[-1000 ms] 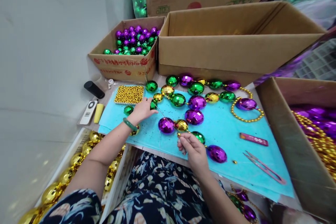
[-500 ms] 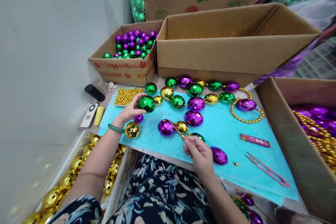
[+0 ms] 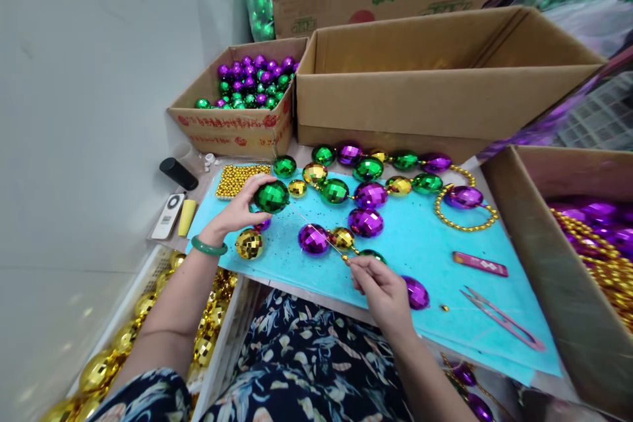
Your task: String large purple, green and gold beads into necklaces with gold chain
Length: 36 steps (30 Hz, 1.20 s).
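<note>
Between the thumb and fingers of my left hand (image 3: 241, 206) is a large shiny green bead (image 3: 271, 197), held above the blue sheet (image 3: 277, 267). A thin straight needle or wire (image 3: 316, 230) spans from near this bead to my right hand (image 3: 376, 283). The right fingertips pinch its lower end, where a small gold bead (image 3: 345, 258) sits. Whether its far tip enters the green bead I cannot tell. Below the needle lie a purple bead (image 3: 313, 239) and a gold bead (image 3: 342, 238). Another gold bead (image 3: 249, 244) rests under my left wrist.
A strand of large beads (image 3: 370, 196) runs along the sheet's back. Pink thread snips (image 3: 504, 318) and a dark red box (image 3: 480, 264) lie at right. Cardboard boxes (image 3: 445, 102) border the back and right. A tray of small gold beads (image 3: 242, 179) stands at left.
My left hand has shifted slightly left with the green bead, widening the gap to my right hand. The right hand has moved slightly right, still pinching the needle or wire.
</note>
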Tool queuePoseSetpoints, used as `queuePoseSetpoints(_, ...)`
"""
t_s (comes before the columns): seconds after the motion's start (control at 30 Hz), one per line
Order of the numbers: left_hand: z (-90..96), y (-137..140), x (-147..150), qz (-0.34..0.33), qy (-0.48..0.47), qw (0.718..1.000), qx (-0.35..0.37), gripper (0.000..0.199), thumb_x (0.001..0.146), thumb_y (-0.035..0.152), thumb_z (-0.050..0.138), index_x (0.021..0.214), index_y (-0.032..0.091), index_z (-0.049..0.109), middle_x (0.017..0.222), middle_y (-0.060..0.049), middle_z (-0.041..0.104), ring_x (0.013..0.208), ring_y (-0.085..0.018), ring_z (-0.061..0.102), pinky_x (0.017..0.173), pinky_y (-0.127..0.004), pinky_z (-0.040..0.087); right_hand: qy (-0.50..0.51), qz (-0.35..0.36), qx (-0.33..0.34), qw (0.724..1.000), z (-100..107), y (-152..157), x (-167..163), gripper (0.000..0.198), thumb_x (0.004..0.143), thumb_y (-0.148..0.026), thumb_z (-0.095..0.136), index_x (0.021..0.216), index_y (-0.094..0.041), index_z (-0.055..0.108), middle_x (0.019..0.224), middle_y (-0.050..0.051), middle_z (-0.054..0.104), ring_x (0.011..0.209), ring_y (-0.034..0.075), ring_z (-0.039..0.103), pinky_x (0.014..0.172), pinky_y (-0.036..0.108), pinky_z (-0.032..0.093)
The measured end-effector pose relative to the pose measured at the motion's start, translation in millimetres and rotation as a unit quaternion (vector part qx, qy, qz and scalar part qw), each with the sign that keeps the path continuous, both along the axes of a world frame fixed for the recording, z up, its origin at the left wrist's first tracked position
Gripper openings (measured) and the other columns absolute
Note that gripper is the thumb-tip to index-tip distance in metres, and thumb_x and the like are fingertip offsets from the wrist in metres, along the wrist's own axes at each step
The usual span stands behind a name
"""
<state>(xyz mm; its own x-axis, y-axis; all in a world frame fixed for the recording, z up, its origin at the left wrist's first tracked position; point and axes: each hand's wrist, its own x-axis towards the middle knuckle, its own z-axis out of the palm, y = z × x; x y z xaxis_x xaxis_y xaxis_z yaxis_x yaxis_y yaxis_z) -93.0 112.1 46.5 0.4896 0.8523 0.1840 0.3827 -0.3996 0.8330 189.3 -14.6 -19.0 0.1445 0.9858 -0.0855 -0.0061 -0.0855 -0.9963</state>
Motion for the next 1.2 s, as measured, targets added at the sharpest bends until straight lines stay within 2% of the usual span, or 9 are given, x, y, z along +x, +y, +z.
queuePoseSetpoints(0.07,5.6,-4.5,2.2,-0.02,0.033,0.999,0.017,0.076,0.066,0.021,0.076,0.134,0.028,0.043,0.139,-0.01,0.039,0.134,-0.032,0.032,0.114,-0.051,0.021,-0.005,0.011,-0.005,1.0,-1.0,2.0,2.4,0.02,0.074,-0.036,0.064,0.073,-0.016,0.065,0.05,-0.002,0.05,0.046,0.011,0.045,0.044,0.023,0.036)
queuePoseSetpoints(0.13,6.6,-10.3,6.8,-0.034,0.015,0.999,-0.035,0.085,0.064,0.023,0.079,0.137,0.029,0.036,0.14,-0.011,0.039,0.13,-0.032,0.038,0.11,-0.05,0.03,0.0,0.019,-0.009,1.0,-2.2,4.0,1.8,0.02,0.074,-0.036,0.064,0.073,-0.016,0.065,0.05,-0.002,0.051,0.046,0.011,0.045,0.044,0.023,0.036)
queuePoseSetpoints(0.23,-1.3,-19.2,16.5,-0.05,-0.08,0.982,-0.161,0.088,0.059,0.026,0.084,0.133,0.029,0.036,0.133,-0.012,0.045,0.118,-0.03,0.051,0.096,-0.045,0.045,0.015,0.033,-0.013,0.999,-4.3,5.4,-2.9,0.021,0.074,-0.037,0.063,0.073,-0.017,0.065,0.049,-0.002,0.051,0.046,0.011,0.046,0.045,0.024,0.036)
queuePoseSetpoints(0.3,-9.1,-24.3,23.4,-0.058,-0.153,0.96,-0.225,0.083,0.057,0.027,0.086,0.127,0.027,0.04,0.123,-0.01,0.052,0.11,-0.028,0.056,0.091,-0.041,0.048,0.022,0.038,-0.015,0.999,-5.7,5.1,-6.0,0.021,0.074,-0.038,0.064,0.073,-0.017,0.064,0.05,-0.001,0.052,0.046,0.011,0.046,0.045,0.024,0.037)
queuePoseSetpoints(0.37,-15.1,-29.0,29.9,-0.048,-0.214,0.943,-0.251,0.08,0.055,0.028,0.087,0.123,0.026,0.045,0.117,-0.008,0.055,0.106,-0.026,0.058,0.09,-0.04,0.047,0.027,0.038,-0.016,0.999,-7.0,4.6,-7.5,0.021,0.074,-0.038,0.064,0.073,-0.017,0.064,0.05,-0.001,0.053,0.046,0.011,0.047,0.045,0.024,0.037)
queuePoseSetpoints(0.6,-18.0,-47.4,47.8,-0.004,-0.305,0.932,-0.197,0.084,0.05,0.031,0.089,0.124,0.028,0.05,0.124,-0.006,0.051,0.117,-0.027,0.05,0.099,-0.039,0.042,0.068,0.053,-0.038,0.996,-12.5,5.7,-6.3,0.023,0.072,-0.041,0.068,0.073,-0.018,0.064,0.05,-0.001,0.055,0.044,0.01,0.045,0.042,0.023,0.034)
queuePoseSetpoints(0.8,-8.7,-60.3,52.8,-0.008,-0.268,0.953,-0.139,0.085,0.049,0.03,0.089,0.124,0.027,0.049,0.128,-0.008,0.049,0.121,-0.028,0.047,0.103,-0.041,0.038,0.11,0.071,-0.068,0.989,-28.8,6.4,-2.3,0.028,0.07,-0.045,0.071,0.075,-0.018,0.064,0.052,-0.001,0.057,0.045,0.009,0.046,0.041,0.021,0.03)
queuePoseSetpoints(1.0,-7.2,-64.5,56.7,-0.012,-0.301,0.935,-0.188,0.081,0.053,0.035,0.088,0.124,0.026,0.049,0.125,-0.009,0.05,0.114,-0.028,0.052,0.095,-0.04,0.047,0.141,0.099,-0.085,0.981,-38.8,5.8,-1.3,0.031,0.07,-0.047,0.072,0.073,-0.017,0.063,0.052,-0.001,0.057,0.045,0.009,0.045,0.042,0.02,0.029)
queuePoseSetpoints(1.2,-7.5,-71.1,60.8,0.001,-0.277,0.949,-0.153,0.085,0.053,0.035,0.088,0.127,0.028,0.048,0.13,-0.008,0.047,0.119,-0.029,0.049,0.099,-0.041,0.044,0.133,0.088,-0.083,0.984,-42.3,4.5,-1.9,0.032,0.071,-0.047,0.072,0.076,-0.017,0.063,0.053,-0.001,0.057,0.045,0.009,0.045,0.042,0.02,0.03)
